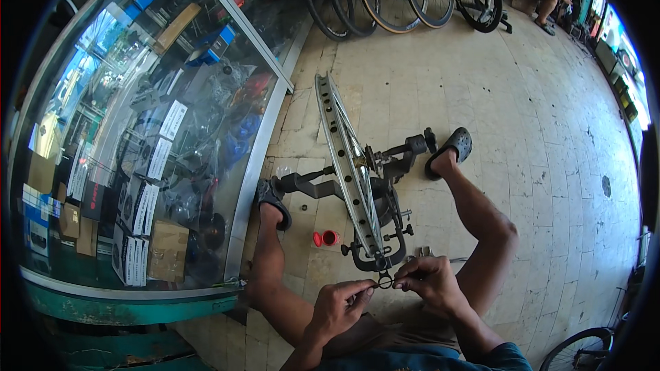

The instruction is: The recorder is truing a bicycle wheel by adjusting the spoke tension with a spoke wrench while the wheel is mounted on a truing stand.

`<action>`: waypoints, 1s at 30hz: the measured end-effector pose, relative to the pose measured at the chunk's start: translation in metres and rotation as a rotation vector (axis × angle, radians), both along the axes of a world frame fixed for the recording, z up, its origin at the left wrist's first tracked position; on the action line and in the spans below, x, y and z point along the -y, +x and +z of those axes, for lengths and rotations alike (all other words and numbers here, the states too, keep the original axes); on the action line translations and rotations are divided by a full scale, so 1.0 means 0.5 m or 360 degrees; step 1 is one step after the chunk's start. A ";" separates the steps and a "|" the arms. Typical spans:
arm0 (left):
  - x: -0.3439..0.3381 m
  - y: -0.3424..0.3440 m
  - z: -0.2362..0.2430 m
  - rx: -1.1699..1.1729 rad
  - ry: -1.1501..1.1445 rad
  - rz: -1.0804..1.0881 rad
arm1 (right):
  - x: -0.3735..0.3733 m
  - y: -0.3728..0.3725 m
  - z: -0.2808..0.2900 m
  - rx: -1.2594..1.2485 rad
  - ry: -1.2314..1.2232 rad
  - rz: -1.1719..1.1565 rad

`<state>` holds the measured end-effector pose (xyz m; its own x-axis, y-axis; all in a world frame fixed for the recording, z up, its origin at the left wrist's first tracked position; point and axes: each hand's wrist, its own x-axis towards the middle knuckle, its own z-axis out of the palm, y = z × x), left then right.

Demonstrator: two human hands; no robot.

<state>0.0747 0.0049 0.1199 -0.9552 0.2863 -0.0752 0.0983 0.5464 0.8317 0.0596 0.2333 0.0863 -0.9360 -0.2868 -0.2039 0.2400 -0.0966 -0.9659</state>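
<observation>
A bare silver bicycle rim (332,130) with spokes is mounted edge-on in a black truing stand (308,185) on the floor between my legs. Just below the stand's near end is a small dark ring-shaped piece (385,286). My left hand (342,307) pinches it from the left side, and my right hand (432,285) pinches it from the right, fingers curled. An open red container (330,238) stands on the floor left of the stand, with small metal pieces (421,251) lying behind my right hand.
A glass display case (244,227) full of boxes fills the left side. Several bicycle wheels (377,17) line the back, near a seated person (546,3). My sandalled feet (454,148) flank the stand on the tiled floor (550,130). Another wheel (577,343) is at lower right.
</observation>
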 end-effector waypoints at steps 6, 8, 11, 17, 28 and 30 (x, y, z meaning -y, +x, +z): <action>0.004 -0.010 0.003 -0.0252 -0.0177 -0.0020 | 0.012 -0.004 0.003 -0.0245 0.0414 -0.0023; 0.006 -0.010 0.007 -0.0257 -0.0197 -0.0032 | 0.016 -0.005 0.003 -0.0357 0.0511 0.0004; 0.007 -0.008 0.012 -0.0300 -0.0276 -0.0061 | 0.018 -0.008 0.006 -0.0723 0.0782 0.0091; 0.010 -0.012 0.001 -0.0407 -0.0250 -0.0118 | 0.010 0.000 0.013 -0.0502 0.0810 0.0235; 0.031 -0.029 0.011 -0.0418 -0.0262 -0.0358 | -0.020 -0.006 0.023 -0.0572 0.0487 0.0648; 0.028 -0.030 0.018 -0.0417 -0.0271 -0.0355 | -0.020 -0.006 0.026 -0.0573 0.0553 0.0678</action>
<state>0.0595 -0.0089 0.1291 -0.8640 0.4937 0.0988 0.4277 0.6159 0.6616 0.0566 0.2433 0.0995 -0.7823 -0.6212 -0.0468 -0.1557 0.2677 -0.9508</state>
